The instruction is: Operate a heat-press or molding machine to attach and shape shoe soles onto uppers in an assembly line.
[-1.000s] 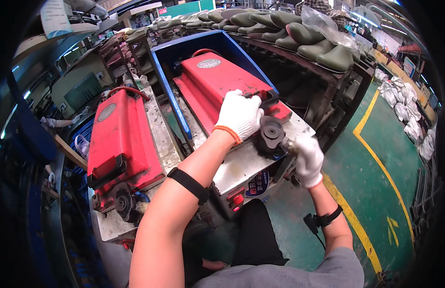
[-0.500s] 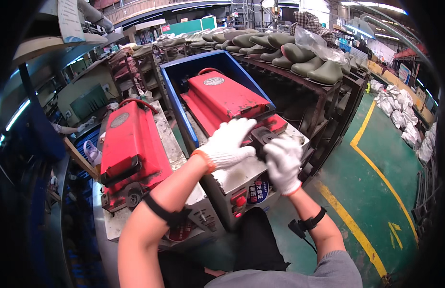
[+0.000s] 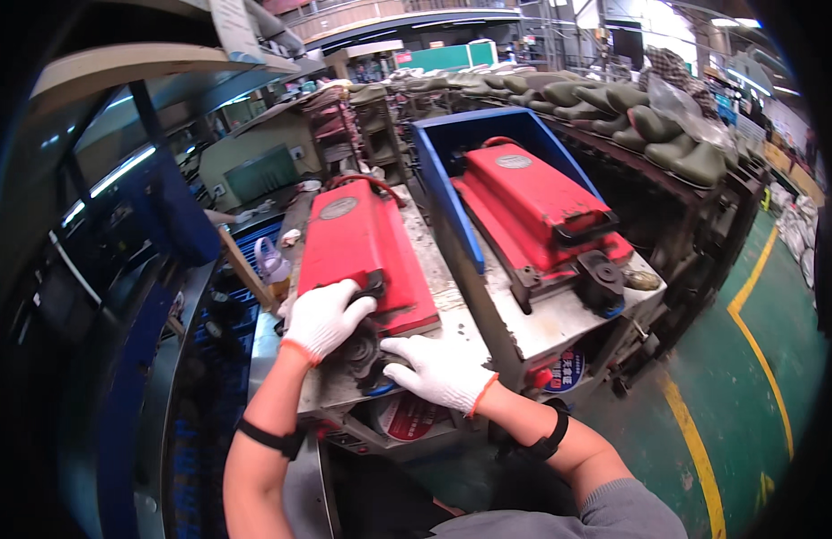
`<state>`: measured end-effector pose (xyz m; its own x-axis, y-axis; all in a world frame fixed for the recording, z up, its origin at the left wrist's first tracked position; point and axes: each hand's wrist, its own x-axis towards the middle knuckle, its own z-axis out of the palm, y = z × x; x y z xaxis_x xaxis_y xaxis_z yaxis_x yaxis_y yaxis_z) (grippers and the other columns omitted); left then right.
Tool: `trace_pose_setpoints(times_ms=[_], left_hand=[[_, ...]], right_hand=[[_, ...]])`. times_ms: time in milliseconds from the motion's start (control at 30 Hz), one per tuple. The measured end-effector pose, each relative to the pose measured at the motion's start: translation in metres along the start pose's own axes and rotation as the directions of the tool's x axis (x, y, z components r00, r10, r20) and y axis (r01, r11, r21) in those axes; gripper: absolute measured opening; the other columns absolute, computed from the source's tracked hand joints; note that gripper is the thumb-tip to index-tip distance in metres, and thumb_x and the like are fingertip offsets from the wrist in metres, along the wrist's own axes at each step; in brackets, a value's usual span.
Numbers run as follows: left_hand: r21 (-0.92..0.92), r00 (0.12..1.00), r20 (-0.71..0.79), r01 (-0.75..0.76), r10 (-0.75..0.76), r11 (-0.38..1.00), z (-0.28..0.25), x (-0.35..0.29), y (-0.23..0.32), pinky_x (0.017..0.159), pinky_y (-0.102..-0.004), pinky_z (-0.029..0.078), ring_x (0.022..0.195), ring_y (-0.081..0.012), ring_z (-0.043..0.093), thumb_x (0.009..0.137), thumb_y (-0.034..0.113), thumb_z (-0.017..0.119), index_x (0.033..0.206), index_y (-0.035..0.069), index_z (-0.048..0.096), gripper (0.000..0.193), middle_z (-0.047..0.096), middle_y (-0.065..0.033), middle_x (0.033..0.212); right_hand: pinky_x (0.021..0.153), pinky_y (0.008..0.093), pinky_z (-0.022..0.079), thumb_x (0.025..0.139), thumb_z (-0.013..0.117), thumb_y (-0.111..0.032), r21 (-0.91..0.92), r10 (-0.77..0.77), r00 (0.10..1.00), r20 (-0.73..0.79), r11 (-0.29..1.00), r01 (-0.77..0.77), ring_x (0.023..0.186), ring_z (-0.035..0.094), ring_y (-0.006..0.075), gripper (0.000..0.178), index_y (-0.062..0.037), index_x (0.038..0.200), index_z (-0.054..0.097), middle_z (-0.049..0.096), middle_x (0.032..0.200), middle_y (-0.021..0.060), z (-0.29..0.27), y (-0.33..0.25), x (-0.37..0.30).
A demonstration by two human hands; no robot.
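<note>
My left hand, in a white knit glove, is on the front of the left red machine cover. Its fingers curl over the black handle, and the thumb points right. Just below is a dark round knob on the machine's front. My right hand, also gloved, reaches in from the right with thumb and forefinger apart, the tips close beside the knob; whether they touch it I cannot tell. A second red cover with its own dark knob stands to the right, untouched.
A blue guard surrounds the right machine. Behind it, a rack holds rows of olive-green boots. A pale bottle stands left of the machines. Yellow lines mark the green floor, and white sacks lie far right.
Both hands have left the right machine and moved left to the other one. The left hand is now at its handle, the right beside its knob. The view has turned left.
</note>
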<state>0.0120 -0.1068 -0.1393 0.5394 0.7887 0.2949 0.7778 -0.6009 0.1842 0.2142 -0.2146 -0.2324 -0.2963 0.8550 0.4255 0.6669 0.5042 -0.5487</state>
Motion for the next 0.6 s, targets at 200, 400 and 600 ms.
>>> trace_pose_setpoints(times_ms=[200,400,600], left_hand=[[-0.301,0.756,0.646,0.386,-0.112,0.872,-0.019,0.055,-0.010,0.053,-0.0299,0.048,0.059,-0.0139,0.060,0.090,0.049,0.081,0.086,0.002,0.071,0.048,0.064,-0.0045,0.069],[-0.323,0.737,0.668,0.407,-0.098,0.854,-0.017,0.054,-0.012,0.050,-0.0295,0.039,0.053,-0.0111,0.051,0.091,0.049,0.080,0.077,0.007,0.067,0.047,0.058,-0.0006,0.064],[-0.347,0.770,0.632,0.388,-0.093,0.854,-0.014,0.055,-0.008,0.047,-0.0284,0.034,0.050,-0.0094,0.045,0.091,0.048,0.079,0.074,0.010,0.065,0.043,0.054,0.0021,0.061]], right_hand=[[0.094,0.0519,0.056,0.103,0.060,-0.043,-0.043,0.126,0.968,0.215,0.992,-0.119,0.105,0.074,0.0416,0.058,-0.0141,0.153,0.052,0.074,0.123,0.0210,-0.019,-0.028,0.020],[0.107,0.0474,0.052,0.105,0.056,-0.044,0.065,0.101,0.949,0.298,0.990,-0.126,0.123,0.067,0.0412,0.060,-0.0188,0.158,0.050,0.068,0.138,0.0222,-0.023,-0.020,0.021],[0.109,0.0458,0.051,0.104,0.057,-0.044,0.094,0.106,0.965,0.241,0.987,-0.132,0.126,0.067,0.0383,0.058,-0.0167,0.155,0.054,0.068,0.141,0.0177,-0.021,-0.016,0.015]])
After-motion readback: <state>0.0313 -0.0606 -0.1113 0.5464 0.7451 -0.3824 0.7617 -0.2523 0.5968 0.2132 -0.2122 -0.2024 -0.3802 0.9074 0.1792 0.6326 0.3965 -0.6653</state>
